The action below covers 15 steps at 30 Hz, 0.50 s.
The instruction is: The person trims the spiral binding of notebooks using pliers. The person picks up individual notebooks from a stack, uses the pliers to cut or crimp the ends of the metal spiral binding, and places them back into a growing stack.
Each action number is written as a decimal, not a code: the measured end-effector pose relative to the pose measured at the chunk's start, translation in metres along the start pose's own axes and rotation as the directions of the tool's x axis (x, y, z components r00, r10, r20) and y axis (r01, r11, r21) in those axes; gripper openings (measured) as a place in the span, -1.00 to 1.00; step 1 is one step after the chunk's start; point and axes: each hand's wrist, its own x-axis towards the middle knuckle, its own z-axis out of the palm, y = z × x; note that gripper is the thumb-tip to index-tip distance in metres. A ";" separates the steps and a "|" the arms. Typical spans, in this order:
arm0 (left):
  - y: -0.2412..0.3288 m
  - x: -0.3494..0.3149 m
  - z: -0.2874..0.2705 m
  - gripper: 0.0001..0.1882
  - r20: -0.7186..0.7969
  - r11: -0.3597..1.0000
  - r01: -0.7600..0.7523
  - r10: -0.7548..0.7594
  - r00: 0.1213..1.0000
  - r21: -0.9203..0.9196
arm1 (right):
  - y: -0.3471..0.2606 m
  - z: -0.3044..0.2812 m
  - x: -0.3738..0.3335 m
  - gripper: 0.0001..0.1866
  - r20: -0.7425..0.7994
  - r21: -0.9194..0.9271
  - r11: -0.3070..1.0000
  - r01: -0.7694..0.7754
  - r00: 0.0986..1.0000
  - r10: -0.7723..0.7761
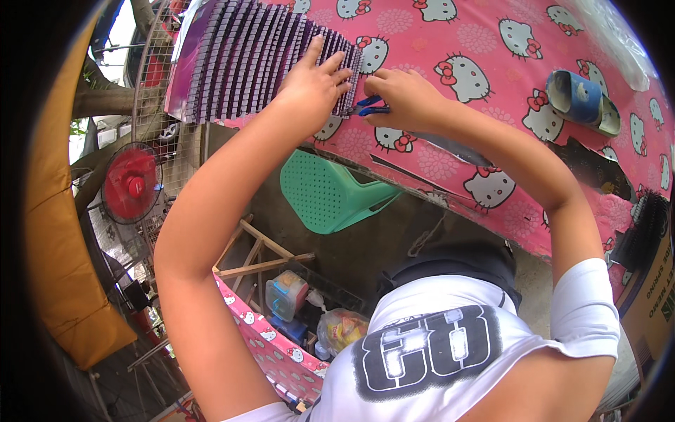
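Ribbed purple sheet (232, 67): upper left of frame, on pink tablecloth (422, 39), strips running roughly top-to-bottom. Bulk sits left of both hands. Left hand (314, 81) nearer, fingers spread over its right part. Right hand (404, 97) grips blue-handled tool (375, 110), tip at sheet's lower-right corner; contact unclear.

Right hand (403, 97) hides part of the blue-handled tool (373, 110).

Dark strips (242, 67) of small grey squares lie in rows on a pink table (422, 43); a blue-handled tool (375, 110), handles apart, at their near-right corner.
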 end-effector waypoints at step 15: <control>-0.002 0.008 -0.010 -0.34 0.075 0.993 0.010 -0.001 0.997 -0.116 | 0.007 -0.021 0.027 -0.43 0.523 0.504 0.683 -0.529 0.816 0.246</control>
